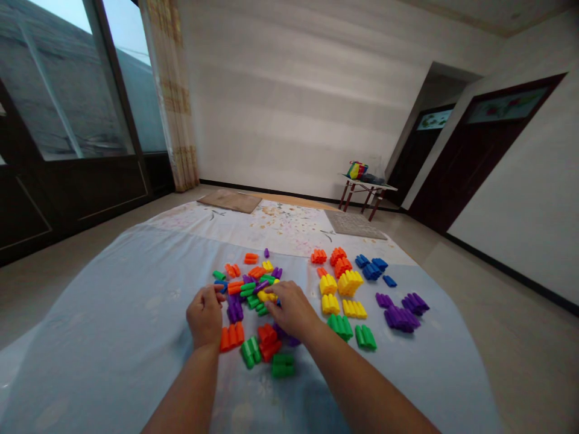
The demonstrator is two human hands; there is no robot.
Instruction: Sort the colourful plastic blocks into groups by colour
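Note:
A mixed pile of plastic toy pieces (pixel 248 288), looking like short tubes joined side by side, lies in front of me in orange, green, purple, yellow and blue. My right hand (pixel 292 307) reaches over its right side, fingers curled onto a yellow toy piece (pixel 266 296). At the pile's left edge, my left hand (pixel 205 314) has its fingers bent together beside a blue toy piece (pixel 221 286); whether anything is in them is hidden. Closer to me lie orange pieces (pixel 232 336), red pieces (pixel 269 342) and green pieces (pixel 283 365).
Right of the pile, pieces are grouped by colour: orange (pixel 339 260), yellow (pixel 350 282), green (pixel 340 327), blue (pixel 371 269) and purple (pixel 402 318). A cloth-covered table (pixel 136 289) bears everything. Two flat boards (pixel 230 200) lie at its far edge. A small side table (pixel 371 184) stands by the wall.

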